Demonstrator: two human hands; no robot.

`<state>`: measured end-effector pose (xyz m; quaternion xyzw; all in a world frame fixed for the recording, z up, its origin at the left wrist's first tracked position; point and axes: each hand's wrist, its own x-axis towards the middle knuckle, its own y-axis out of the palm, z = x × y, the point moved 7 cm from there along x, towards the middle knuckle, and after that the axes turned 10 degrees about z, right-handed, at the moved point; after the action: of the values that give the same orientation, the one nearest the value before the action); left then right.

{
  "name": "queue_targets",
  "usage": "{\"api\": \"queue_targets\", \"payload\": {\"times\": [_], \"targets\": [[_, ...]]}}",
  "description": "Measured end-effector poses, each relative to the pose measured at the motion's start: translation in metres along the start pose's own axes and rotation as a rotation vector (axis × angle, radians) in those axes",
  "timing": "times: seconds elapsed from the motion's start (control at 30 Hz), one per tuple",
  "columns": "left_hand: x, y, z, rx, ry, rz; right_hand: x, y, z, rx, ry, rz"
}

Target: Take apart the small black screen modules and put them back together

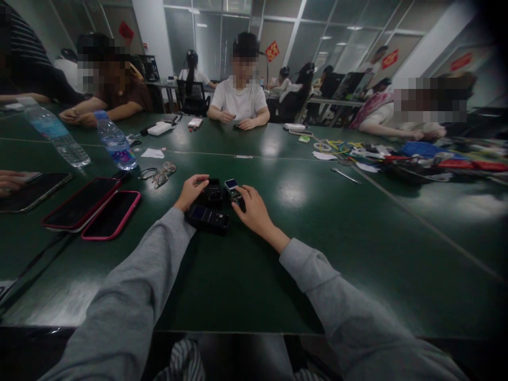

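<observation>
My left hand (192,192) has its fingers curled at the left edge of an open black plastic housing (215,191) and appears to grip it. Just to the right, a small circuit board with a screen (230,184) is tilted up from the table. My right hand (252,209) has its thumb and fingers closed on that board's right side, partly covering it. A black handheld device with a small screen and buttons (209,218) lies on the green table in front of the housing, close to my left wrist.
Phones in red and pink cases (112,216), two water bottles (116,142) and eyeglasses (162,174) lie or stand to the left. Farther right are metal tweezers (346,176) and a pile of cables (400,161). A person in a white shirt (240,100) sits opposite; others sit around.
</observation>
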<state>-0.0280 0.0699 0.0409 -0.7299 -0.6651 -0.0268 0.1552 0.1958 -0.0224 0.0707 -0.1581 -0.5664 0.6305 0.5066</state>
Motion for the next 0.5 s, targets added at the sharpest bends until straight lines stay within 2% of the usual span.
{"api": "queue_targets", "payload": {"times": [0.2, 0.5], "targets": [[-0.002, 0.002, -0.003, 0.003, -0.020, 0.039, 0.000, 0.012, -0.007, 0.046, 0.026, 0.098], [-0.003, 0.006, 0.005, -0.003, -0.088, 0.127, 0.000, 0.014, -0.007, 0.074, 0.039, 0.129]]}}
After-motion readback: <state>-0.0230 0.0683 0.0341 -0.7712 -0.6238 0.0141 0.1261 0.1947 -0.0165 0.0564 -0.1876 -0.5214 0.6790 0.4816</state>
